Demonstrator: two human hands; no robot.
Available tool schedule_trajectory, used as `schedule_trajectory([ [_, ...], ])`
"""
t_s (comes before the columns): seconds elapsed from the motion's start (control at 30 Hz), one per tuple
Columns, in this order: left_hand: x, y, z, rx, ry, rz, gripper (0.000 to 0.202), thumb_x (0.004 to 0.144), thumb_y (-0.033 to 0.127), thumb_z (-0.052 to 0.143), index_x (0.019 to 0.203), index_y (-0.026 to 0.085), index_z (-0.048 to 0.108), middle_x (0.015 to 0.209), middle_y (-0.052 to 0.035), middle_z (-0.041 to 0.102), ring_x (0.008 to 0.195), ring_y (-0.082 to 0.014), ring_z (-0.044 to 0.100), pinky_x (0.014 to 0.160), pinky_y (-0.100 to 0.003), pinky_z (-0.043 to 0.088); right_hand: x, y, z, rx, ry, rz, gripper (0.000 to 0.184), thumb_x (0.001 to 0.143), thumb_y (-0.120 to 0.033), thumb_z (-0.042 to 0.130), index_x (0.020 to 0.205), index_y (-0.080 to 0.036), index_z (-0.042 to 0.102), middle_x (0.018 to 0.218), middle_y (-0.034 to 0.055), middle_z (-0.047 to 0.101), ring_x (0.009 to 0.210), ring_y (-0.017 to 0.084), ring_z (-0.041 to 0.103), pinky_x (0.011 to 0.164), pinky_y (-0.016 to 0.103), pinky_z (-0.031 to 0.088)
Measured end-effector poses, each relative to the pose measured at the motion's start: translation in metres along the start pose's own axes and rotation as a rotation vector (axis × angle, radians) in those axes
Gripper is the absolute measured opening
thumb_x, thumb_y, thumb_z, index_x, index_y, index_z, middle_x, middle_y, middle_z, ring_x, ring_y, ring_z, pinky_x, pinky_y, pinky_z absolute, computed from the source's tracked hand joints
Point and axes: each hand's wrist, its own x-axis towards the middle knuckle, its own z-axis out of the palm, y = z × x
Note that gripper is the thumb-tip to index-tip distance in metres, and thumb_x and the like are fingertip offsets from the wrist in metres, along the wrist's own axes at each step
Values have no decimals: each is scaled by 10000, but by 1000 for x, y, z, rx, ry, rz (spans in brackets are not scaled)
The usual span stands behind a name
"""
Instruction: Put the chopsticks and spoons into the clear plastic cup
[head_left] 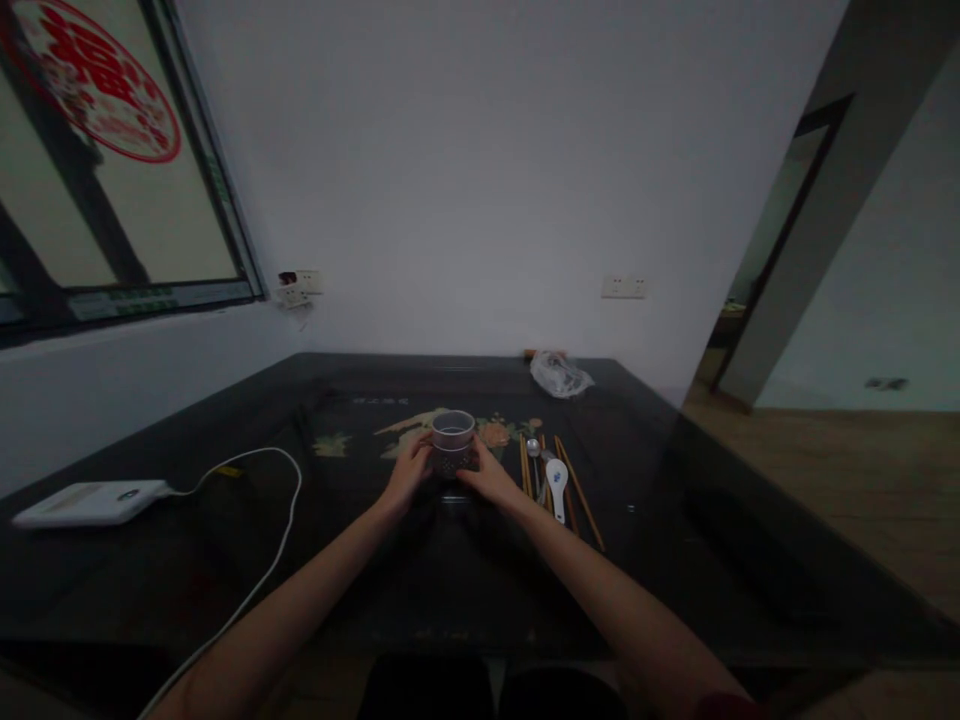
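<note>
Grey container between left hand and right hand, both gripping; table edges well apart, chopsticks nearer.

White device at table's left — white cable curves off it, crumpled clear plastic bag near far edge, sockets on pale wall, round red decoration on window — doorway at right

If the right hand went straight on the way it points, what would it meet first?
The grey container, whose side the right hand is touching; depth beyond it is hard to judge.
</note>
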Motion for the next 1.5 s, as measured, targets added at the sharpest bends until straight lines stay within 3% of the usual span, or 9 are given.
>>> schedule_trajectory([
  [0.17, 4, -3, 53, -11, -52, 28, 338, 798, 195, 493, 1123, 199, 587, 1132, -96, 643, 1035, -230, 606, 778, -333, 527, -22, -14, -41, -85, 81, 12, 862, 663, -137, 674, 1411, -228, 257, 1315, 114, 504, 1199, 268, 504, 979, 467, 444],
  [0.3, 3, -12, 65, -45, -112, 38, 390, 780, 223, 532, 1168, 191, 550, 1146, -104, 635, 1033, -228, 610, 767, -321, 526, -34, -21, -61, -152, 82, -16, 789, 698, -131, 652, 1391, -238, 291, 1281, 102, 536, 1202, 246, 511, 1004, 448, 424],
  [0.43, 1, -15, 62, -73, -185, 57, 485, 741, 254, 589, 1212, 175, 504, 1197, -132, 605, 1056, -246, 604, 782, -338, 521, -35, -19, -67, -231, 118, 6, 742, 699, -105, 643, 1364, -213, 331, 1232, 121, 564, 1126, 241, 568, 967, 436, 453],
  [0.63, 3, -10, 60, -12, -268, 267, 559, 624, 211, 706, 1146, 140, 522, 1228, -160, 582, 1123, -271, 568, 958, -418, 444, -36, -25, -76, -297, 221, 6, 661, 655, -131, 721, 1253, -183, 442, 1115, 110, 627, 944, 220, 647, 856, 408, 509],
  [0.77, 2, -8, 56, 56, -319, 356, 572, 630, 236, 730, 1150, 150, 508, 1248, -157, 566, 1138, -264, 558, 998, -438, 412, -38, -34, -82, -316, 181, -72, 574, 648, -164, 754, 1176, -174, 528, 1078, 92, 661, 941, 207, 651, 837, 352, 510],
  [0.87, 1, -5, 50, 114, -382, 313, 601, 608, 238, 756, 1146, 151, 505, 1242, -163, 567, 1136, -275, 558, 986, -452, 421, -38, -35, -82, -407, 170, -53, 462, 664, -205, 759, 1094, -171, 593, 1041, 88, 683, 890, 208, 661, 804, 345, 514],
  [1.0, 1, 2, 42, 205, -439, 233, 635, 604, 261, 773, 1164, 150, 495, 1211, -163, 582, 1096, -283, 582, 931, -455, 459, -39, -32, -82, -453, 169, -15, 478, 663, -225, 766, 1112, -178, 607, 991, 81, 698, 872, 213, 666, 776, 339, 519],
  [1.3, 1, 12, 36, 261, -526, 256, 620, 580, 230, 783, 1136, 142, 521, 1138, -149, 615, 1006, -261, 622, 894, -435, 479, -42, -41, -82, -378, 90, 34, 542, 636, -240, 779, 1128, -129, 578, 1029, 114, 674, 828, 197, 667, 740, 318, 527],
  [1.5, -2, 14, 34, 255, -546, 251, 593, 573, 205, 780, 1113, 149, 541, 1139, -143, 620, 990, -246, 629, 886, -414, 483, -45, -45, -81, -366, 41, 26, 493, 639, -233, 772, 1088, -150, 583, 1006, 88, 671, 848, 192, 658, 777, 343, 525],
])
